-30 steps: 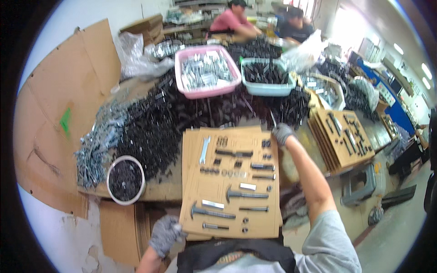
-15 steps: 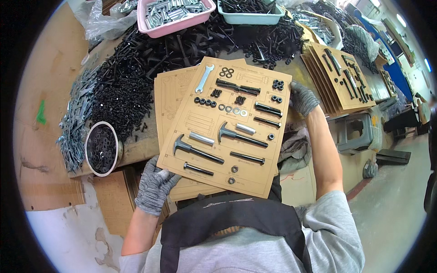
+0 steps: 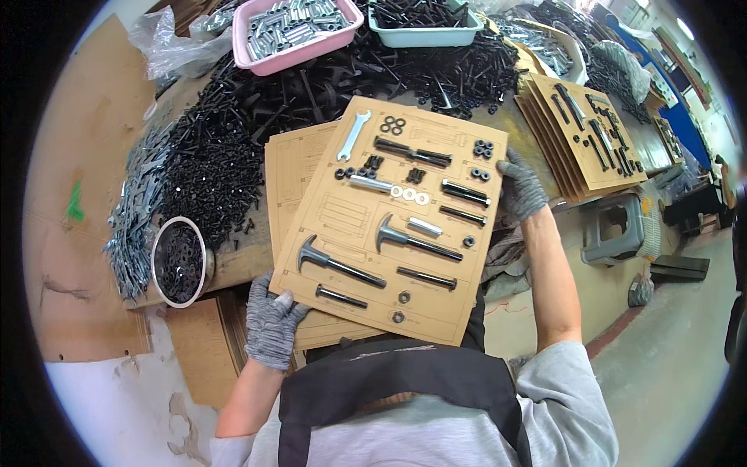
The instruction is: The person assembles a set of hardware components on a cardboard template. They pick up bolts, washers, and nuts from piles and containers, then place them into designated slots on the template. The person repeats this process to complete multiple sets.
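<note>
- Head view: the card [image 3: 342, 218] is held at a slant over the surface's [image 3: 245, 257] near edge, its lower part beyond that edge, above another card [image 3: 296, 175].
- The left hand [image 3: 268, 331], gloved, pinches the card's lower-left corner, thumb on top; the right hand [image 3: 523, 188], gloved, grips its right edge near the upper-right corner.
- The step in hand looks like steadying or carrying the loaded card.
- A tube [image 3: 372, 184] lies beside the washers [image 3: 409, 194], near the card's middle; the left T-piece [image 3: 338, 263] has none beside it, the right one [image 3: 416, 238] does, so this tube seems out of place.
- The next move calls for keeping the card level, since its pieces could roll; reseating that tube would need one hand free.
- Writing: the card bears printed outlines and tiny captions, too fine to read. The apron [image 3: 389, 373] has a pale, illegible mark. No brand can be made out.
</note>
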Available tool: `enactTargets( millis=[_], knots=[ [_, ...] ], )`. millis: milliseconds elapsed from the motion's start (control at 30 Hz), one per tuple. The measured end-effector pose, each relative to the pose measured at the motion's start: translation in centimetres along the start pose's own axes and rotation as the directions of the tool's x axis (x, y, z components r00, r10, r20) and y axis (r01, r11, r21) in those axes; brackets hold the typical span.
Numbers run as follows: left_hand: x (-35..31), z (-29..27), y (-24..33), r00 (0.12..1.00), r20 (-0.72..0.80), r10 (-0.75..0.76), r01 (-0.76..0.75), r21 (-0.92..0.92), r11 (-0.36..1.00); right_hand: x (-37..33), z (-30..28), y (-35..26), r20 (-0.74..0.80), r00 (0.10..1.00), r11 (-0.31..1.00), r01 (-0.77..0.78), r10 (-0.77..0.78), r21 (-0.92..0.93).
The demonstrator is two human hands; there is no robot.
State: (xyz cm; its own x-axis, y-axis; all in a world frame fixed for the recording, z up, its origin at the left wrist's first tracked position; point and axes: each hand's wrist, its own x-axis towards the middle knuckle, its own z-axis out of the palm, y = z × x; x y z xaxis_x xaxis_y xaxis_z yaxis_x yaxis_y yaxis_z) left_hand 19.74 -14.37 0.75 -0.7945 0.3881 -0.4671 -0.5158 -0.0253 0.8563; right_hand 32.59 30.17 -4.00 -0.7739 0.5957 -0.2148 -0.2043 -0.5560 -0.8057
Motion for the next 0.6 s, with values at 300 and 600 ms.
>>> enactTargets(
  millis=[300,600],
  knots=[
    [2.4,1.1,2.8,0.988,0.143,0.052,-0.046,-0.050,0.998,-2.4,-0.7,-4.1,-0.037,0.979,0.977,0.197,-0.201,-0.082],
    [8.1,0.2,5.1,0.919,0.376,0.116,-0.104,-0.052,0.993,-7.7,1.4,-4.5,-0.166,0.924,0.938,0.334,-0.346,-0.094]
  ],
)
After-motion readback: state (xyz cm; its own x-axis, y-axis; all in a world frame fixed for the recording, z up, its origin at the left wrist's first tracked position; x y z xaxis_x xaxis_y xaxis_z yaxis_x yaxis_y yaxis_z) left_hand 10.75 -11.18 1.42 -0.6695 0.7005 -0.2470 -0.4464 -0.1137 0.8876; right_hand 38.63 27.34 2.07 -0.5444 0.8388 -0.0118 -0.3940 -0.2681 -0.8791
